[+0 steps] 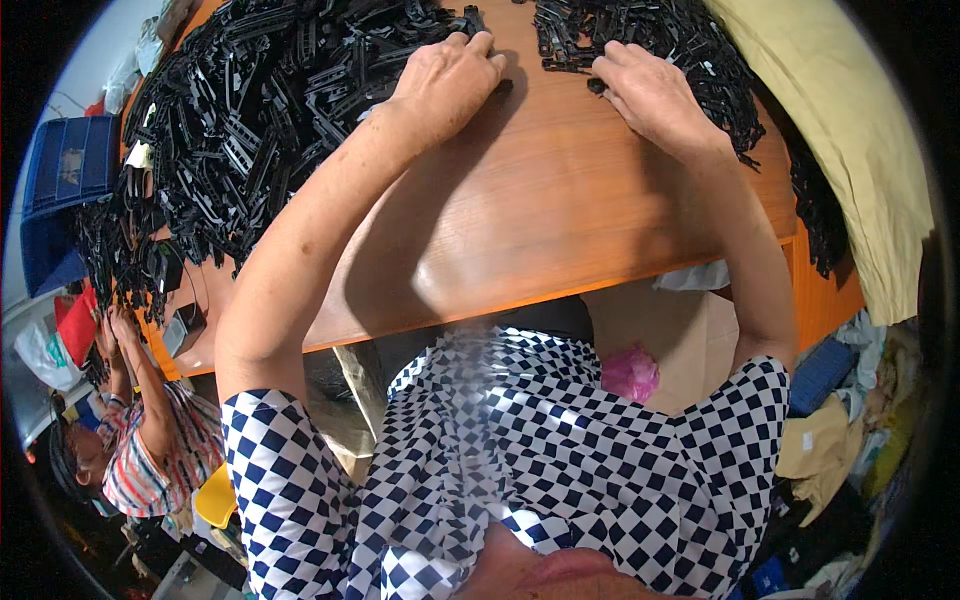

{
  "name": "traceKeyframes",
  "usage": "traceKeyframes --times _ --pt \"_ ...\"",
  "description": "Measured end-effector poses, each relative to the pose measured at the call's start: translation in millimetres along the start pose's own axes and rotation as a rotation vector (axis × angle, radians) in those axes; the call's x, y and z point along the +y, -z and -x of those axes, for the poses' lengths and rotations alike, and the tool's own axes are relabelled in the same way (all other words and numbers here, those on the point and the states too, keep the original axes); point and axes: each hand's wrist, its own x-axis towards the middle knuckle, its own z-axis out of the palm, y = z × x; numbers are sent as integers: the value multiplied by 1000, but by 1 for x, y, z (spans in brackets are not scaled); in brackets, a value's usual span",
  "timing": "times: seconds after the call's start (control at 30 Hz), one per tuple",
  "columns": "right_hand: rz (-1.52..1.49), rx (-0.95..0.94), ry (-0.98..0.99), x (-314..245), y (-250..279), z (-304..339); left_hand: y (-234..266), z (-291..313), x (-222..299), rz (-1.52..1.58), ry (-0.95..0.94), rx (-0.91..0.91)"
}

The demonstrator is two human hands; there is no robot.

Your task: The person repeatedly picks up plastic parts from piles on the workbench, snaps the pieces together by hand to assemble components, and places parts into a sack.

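Note:
My left hand [447,88] is at the right edge of a large heap of black slotted plastic strips [250,120]. Its fingers are curled closed around a black plastic strip [505,87], whose end pokes out beside the fingertips; most of it is hidden under the hand. My right hand [655,98] rests at the near side of a smaller pile of black plastic parts [690,40]. Thumb and fingers are bent together there, and a small black plastic piece [597,86] shows at their tips. The rest of that piece is hidden.
Both piles lie on a brown wooden table [540,200]. Yellowish cloth [850,130] hangs along the right side. At the left, a person in a striped shirt [155,455] reaches into the heap's edge, below a blue crate [70,170]. A pink bag [630,373] lies under the table.

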Motion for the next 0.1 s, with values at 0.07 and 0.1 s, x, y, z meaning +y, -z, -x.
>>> traceKeyframes --times 0.07,0.1 --pt "-162 48 -101 6 2 -1 -1 -3 -3 41 26 5" --pt "-298 -17 -241 8 1 -3 -2 -4 -3 80 51 7"
